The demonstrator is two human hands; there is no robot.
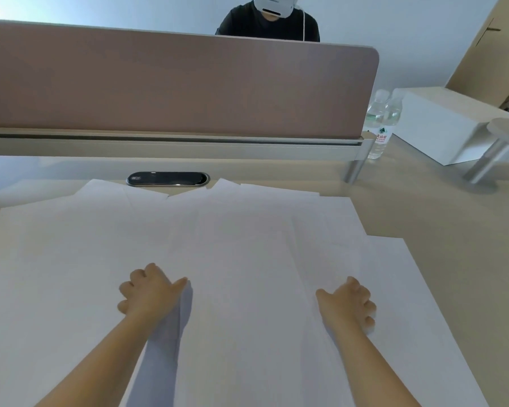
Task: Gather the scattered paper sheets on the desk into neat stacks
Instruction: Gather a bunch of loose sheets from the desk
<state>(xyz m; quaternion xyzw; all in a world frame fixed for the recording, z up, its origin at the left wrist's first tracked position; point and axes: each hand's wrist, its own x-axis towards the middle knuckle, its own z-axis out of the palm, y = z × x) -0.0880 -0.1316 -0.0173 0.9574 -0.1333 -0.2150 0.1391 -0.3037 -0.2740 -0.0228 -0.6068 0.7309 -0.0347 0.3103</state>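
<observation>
Where sheets (247, 230) overlap, edges indistinct.

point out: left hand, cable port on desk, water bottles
left hand (149, 292): head view, back of the hand, resting on the paper sheets (247, 245).
cable port (168, 179): head view, middle of its dark cover.
water bottles (384, 118): head view, body of the nearer bottle.

The only printed matter is on the label of the front water bottle (378, 133), standing at the right end of the desk divider (177, 80): a green triangular emblem above a red band of lettering. The characters are too small and blurred to read. The paper sheets (247, 245) carry no legible text.
</observation>
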